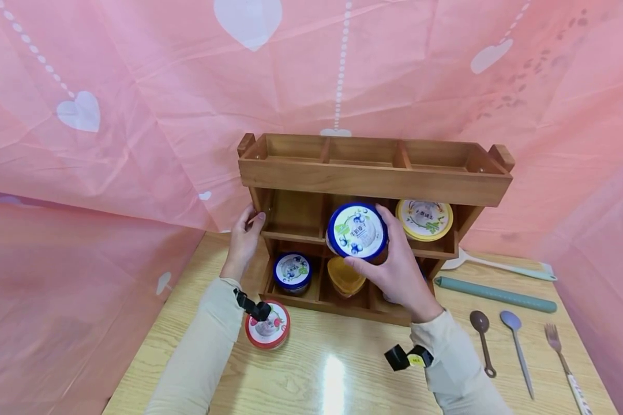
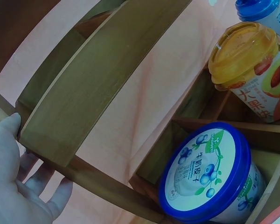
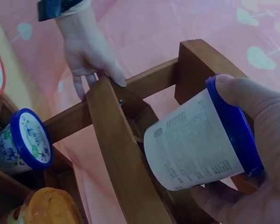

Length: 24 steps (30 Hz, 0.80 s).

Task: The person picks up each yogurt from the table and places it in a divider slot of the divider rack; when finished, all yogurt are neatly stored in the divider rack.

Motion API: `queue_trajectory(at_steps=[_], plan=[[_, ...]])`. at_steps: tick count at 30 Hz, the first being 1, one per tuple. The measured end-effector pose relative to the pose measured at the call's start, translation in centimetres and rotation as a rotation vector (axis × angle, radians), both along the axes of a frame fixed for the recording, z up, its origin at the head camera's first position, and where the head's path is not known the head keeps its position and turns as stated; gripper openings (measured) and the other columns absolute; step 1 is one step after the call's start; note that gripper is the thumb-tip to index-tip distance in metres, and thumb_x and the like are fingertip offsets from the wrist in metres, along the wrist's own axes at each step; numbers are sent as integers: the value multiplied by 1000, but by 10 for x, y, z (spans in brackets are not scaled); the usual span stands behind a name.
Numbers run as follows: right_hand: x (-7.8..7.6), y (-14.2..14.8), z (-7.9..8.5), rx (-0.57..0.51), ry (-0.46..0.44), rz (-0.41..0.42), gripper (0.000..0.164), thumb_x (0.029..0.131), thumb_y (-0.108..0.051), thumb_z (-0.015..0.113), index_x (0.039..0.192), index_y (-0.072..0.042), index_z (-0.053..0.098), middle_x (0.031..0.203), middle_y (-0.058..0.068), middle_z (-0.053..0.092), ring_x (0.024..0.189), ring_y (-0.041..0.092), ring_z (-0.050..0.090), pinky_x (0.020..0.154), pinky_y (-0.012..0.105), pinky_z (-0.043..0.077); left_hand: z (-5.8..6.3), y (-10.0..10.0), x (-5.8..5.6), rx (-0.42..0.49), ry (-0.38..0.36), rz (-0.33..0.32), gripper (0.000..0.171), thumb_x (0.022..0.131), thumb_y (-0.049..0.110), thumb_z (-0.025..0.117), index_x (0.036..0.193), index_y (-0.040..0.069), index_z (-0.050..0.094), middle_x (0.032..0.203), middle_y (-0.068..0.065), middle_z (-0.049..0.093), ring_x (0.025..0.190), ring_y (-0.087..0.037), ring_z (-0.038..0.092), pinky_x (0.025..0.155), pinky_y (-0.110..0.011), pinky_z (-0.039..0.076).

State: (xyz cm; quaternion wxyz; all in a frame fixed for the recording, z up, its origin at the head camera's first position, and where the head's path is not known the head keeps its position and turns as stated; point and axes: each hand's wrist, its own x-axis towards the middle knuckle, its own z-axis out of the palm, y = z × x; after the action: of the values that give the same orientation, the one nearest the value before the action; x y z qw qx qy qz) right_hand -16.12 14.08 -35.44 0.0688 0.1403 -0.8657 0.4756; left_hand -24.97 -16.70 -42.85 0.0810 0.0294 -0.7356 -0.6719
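Observation:
My right hand (image 1: 402, 276) grips a blue-lidded yogurt tub (image 1: 357, 230) by its lid rim, thumb and fingers on opposite sides. The tub is tilted in front of the middle tier of a wooden shelf rack (image 1: 374, 180). My left hand (image 1: 244, 245) holds the rack's left side frame, thumb on one side and fingers behind it in the left wrist view. On the middle tier's right stands a yellow-lidded tub (image 1: 424, 219). The bottom tier holds another blue-lidded tub (image 2: 203, 172), an amber-lidded cup (image 2: 245, 56) and a blue-capped container (image 2: 266, 18), mostly hidden by my right hand in the head view.
A red-lidded tub (image 1: 267, 325) stands on the table before the rack, beside my left forearm. To the right lie a white spatula (image 1: 503, 266), a green rod (image 1: 498, 294), a brown spoon (image 1: 480, 323), a grey spoon (image 1: 514, 328) and a fork (image 1: 563, 357). Pink cloth hangs behind.

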Motion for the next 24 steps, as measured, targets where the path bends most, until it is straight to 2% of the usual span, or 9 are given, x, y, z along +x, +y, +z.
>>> queue_trajectory(at_steps=[7,14,18,24], plan=[[-20,-6,0,-57,80,-43,105,80,-32,83,157,-18,14,155,12,27,139,30,33,117,53,30,0,-1,-2,3,-37,-18,53,103,31,51,153,18,38,153,-10,42,139,-26,42,118,-41,34],[-32,-10,0,-56,84,-84,104,80,-34,83,156,-19,15,153,10,27,139,27,33,118,49,30,32,5,18,15,-51,-30,52,104,19,50,152,6,36,153,-19,41,139,-32,41,118,-42,34],[-37,-11,-5,-61,101,-88,103,79,-31,83,156,-19,15,154,10,27,140,27,33,118,49,31,29,4,15,18,-57,-28,53,104,19,50,152,6,35,153,-19,40,140,-32,41,118,-42,34],[-47,-13,-15,-23,97,-120,103,80,-29,83,156,-19,14,154,14,24,141,30,31,119,50,29,6,-1,0,54,-41,-20,53,103,23,53,152,11,38,152,-16,42,140,-29,41,118,-41,33]])
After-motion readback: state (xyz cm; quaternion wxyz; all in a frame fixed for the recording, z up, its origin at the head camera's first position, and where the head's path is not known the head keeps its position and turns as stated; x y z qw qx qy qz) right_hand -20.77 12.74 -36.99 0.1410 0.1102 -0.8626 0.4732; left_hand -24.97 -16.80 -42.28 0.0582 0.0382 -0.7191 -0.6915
